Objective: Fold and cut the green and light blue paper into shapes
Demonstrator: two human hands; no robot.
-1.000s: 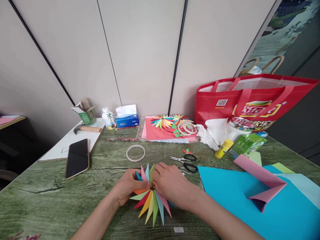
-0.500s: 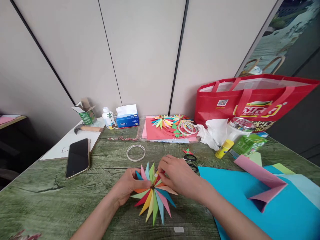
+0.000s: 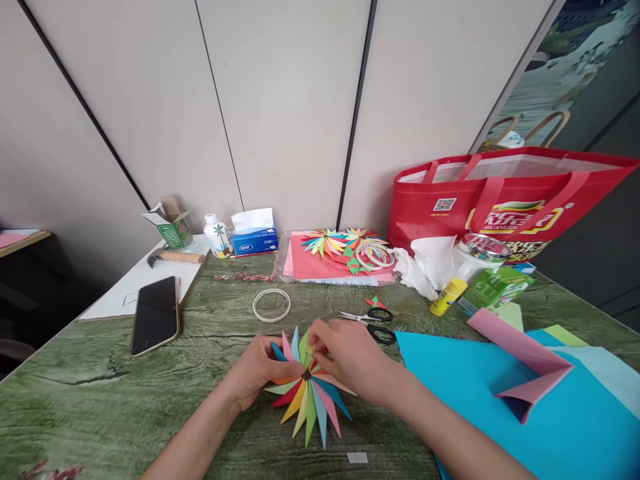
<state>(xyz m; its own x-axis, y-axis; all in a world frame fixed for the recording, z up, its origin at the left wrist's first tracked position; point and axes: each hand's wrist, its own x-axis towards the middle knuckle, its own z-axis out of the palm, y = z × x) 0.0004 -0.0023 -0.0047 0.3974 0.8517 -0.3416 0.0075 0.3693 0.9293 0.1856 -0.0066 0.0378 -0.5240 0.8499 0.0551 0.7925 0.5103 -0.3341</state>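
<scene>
A round paper star (image 3: 311, 408) of many folded coloured points lies in front of me, just over the table. My left hand (image 3: 257, 373) grips its left side, thumb on top near the middle. At the upper right points, my right hand (image 3: 345, 353) has its fingers pinched together on the star, covering part of it; whether a small piece is between the fingertips I cannot make out. Scissors (image 3: 373, 321) with black handles lie just beyond my right hand. Beyond the star rests a roll of tape (image 3: 271, 306). A small white strip (image 3: 357, 458) is on the table nearer me.
Blue paper (image 3: 480, 393) with a folded pink strip (image 3: 525, 353) spreads at right. A yellow glue stick (image 3: 449, 297), a red bag (image 3: 440, 200) and finished stars (image 3: 325, 243) stand or lie behind. To the left are a phone (image 3: 156, 315), a hammer (image 3: 175, 256) and a tissue box (image 3: 255, 240).
My right hand has shifted slightly left and toward the star's top points, uncovering more of the scissors. My left hand keeps its hold, and the star has barely moved.
</scene>
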